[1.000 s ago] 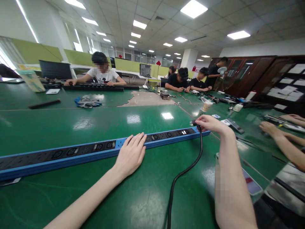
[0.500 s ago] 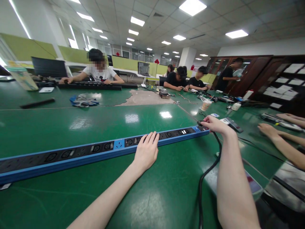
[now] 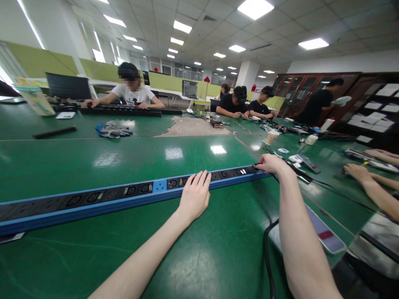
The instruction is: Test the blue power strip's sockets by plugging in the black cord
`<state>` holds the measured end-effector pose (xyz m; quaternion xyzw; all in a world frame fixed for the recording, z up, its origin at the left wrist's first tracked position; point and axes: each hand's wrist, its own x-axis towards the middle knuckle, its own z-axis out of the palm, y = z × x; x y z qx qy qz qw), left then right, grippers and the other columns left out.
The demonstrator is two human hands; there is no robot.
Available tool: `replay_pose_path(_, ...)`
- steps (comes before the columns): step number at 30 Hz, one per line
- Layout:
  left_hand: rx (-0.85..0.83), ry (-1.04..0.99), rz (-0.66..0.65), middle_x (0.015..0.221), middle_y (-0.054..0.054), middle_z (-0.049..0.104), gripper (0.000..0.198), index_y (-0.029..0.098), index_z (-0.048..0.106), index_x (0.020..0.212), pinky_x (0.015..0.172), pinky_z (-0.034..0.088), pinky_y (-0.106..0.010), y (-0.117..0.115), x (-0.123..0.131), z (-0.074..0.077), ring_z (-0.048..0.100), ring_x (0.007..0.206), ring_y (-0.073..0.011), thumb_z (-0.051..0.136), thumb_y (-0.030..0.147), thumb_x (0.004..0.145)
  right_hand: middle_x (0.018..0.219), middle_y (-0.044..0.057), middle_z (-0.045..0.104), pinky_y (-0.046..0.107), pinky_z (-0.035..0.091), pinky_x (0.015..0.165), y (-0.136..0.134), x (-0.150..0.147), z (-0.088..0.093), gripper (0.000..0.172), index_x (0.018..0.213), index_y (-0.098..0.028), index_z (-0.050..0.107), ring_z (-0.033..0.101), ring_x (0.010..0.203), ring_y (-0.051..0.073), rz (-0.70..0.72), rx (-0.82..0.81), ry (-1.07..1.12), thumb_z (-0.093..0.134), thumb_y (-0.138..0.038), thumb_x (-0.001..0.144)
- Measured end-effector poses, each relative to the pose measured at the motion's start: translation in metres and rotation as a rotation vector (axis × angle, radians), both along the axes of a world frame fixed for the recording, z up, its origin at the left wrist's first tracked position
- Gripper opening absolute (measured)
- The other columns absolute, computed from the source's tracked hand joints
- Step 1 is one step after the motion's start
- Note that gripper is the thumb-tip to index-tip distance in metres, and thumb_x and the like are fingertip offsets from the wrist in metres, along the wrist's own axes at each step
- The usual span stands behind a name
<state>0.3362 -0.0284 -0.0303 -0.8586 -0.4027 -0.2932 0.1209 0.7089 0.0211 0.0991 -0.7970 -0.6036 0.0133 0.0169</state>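
Green tabletop (image 3: 218,249), viewed remotely: I rest my left hand (image 3: 195,197), fingers extended, on the blue power strip (image 3: 134,202) lying across it, apparently for steadiness; my right hand (image 3: 269,164) pinches a black plug (image 3: 255,167) at the strip's right end.

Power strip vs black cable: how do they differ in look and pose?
Color: power strip is blue and black; cable is plain black.
Shape: power strip is straight and wide; cable is thin and curved.
Extent: power strip exits the picture at left; cable at the bottom.
Shared: a hand on each, left hand on the power strip, right hand at the cable's plug.
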Motion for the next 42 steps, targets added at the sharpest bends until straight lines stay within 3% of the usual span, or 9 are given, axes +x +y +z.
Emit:
replay_pose_path(4, 0.008, -0.008, -0.007, 0.162, -0.015, 0.053, 0.064, 0.018, 0.048, 0.161, 0.126, 0.035, -0.052, 0.000, 0.000, 0.001, 0.049, 0.151, -0.0306, 0.053, 0.022, 0.098, 0.084, 0.012, 0.079, 0.034, 0.056, 0.077, 0.004, -0.006, 0.003, 0.023, 0.090, -0.021, 0.079, 0.076, 0.081, 0.026, -0.073, -0.066, -0.035, 0.077, -0.043, 0.083)
replay_pose_path(10, -0.017, 0.033, 0.022, 0.164, -0.016, 0.051, 0.058, 0.014, 0.052, 0.158, 0.128, 0.033, -0.048, -0.001, 0.000, 0.003, 0.047, 0.152, -0.0290, 0.051, 0.024, 0.100, 0.070, 0.014, 0.074, 0.035, 0.059, 0.073, 0.009, -0.005, -0.005, 0.028, 0.076, -0.019, 0.078, 0.075, 0.070, 0.026, -0.098, -0.113, 0.048, 0.076, -0.045, 0.084)
replay_pose_path(13, -0.018, 0.040, 0.035, 0.164, -0.015, 0.051, 0.059, 0.015, 0.051, 0.158, 0.129, 0.032, -0.047, -0.002, 0.001, 0.003, 0.047, 0.152, -0.0280, 0.051, 0.024, 0.100, 0.075, 0.015, 0.076, 0.033, 0.060, 0.075, 0.011, -0.007, -0.010, 0.031, 0.082, -0.016, 0.080, 0.076, 0.076, 0.026, -0.123, -0.127, 0.047, 0.076, -0.047, 0.083)
replay_pose_path(18, -0.013, 0.033, 0.034, 0.164, -0.014, 0.052, 0.059, 0.016, 0.051, 0.158, 0.128, 0.034, -0.048, -0.002, 0.001, 0.003, 0.048, 0.151, -0.0280, 0.052, 0.024, 0.099, 0.116, 0.017, 0.078, 0.045, 0.058, 0.092, 0.013, -0.013, -0.011, 0.039, 0.105, -0.022, 0.081, 0.075, 0.108, 0.035, -0.149, -0.065, -0.135, 0.076, -0.052, 0.081)
replay_pose_path(21, -0.008, 0.025, 0.030, 0.164, -0.014, 0.052, 0.059, 0.016, 0.051, 0.158, 0.127, 0.034, -0.048, -0.001, 0.001, 0.003, 0.048, 0.151, -0.0283, 0.052, 0.024, 0.099, 0.124, 0.018, 0.076, 0.046, 0.058, 0.094, 0.013, -0.024, -0.008, 0.036, 0.112, -0.023, 0.081, 0.074, 0.112, 0.036, -0.157, -0.077, -0.161, 0.075, -0.045, 0.084)
replay_pose_path(27, -0.023, 0.030, 0.024, 0.165, -0.015, 0.050, 0.059, 0.014, 0.050, 0.159, 0.128, 0.033, -0.048, -0.001, 0.000, 0.002, 0.047, 0.152, -0.0285, 0.051, 0.024, 0.100, 0.125, 0.025, 0.074, 0.048, 0.058, 0.095, 0.015, -0.044, -0.004, 0.039, 0.117, -0.015, 0.080, 0.073, 0.114, 0.039, -0.158, -0.054, -0.257, 0.078, -0.029, 0.081)
replay_pose_path(36, -0.033, 0.030, 0.027, 0.165, -0.016, 0.050, 0.060, 0.013, 0.049, 0.159, 0.129, 0.032, -0.049, -0.001, 0.000, 0.003, 0.046, 0.152, -0.0288, 0.050, 0.025, 0.100, 0.125, 0.022, 0.075, 0.045, 0.060, 0.090, 0.013, -0.038, -0.003, 0.040, 0.117, -0.018, 0.079, 0.075, 0.110, 0.036, -0.169, -0.045, -0.259, 0.078, -0.034, 0.081)
replay_pose_path(42, -0.043, 0.040, 0.029, 0.166, -0.017, 0.049, 0.060, 0.013, 0.048, 0.160, 0.129, 0.031, -0.049, 0.000, 0.000, 0.002, 0.046, 0.153, -0.0288, 0.048, 0.025, 0.101, 0.120, 0.025, 0.076, 0.046, 0.058, 0.091, 0.015, -0.048, -0.005, 0.037, 0.118, -0.013, 0.079, 0.075, 0.111, 0.037, -0.145, -0.038, -0.361, 0.072, -0.024, 0.083)
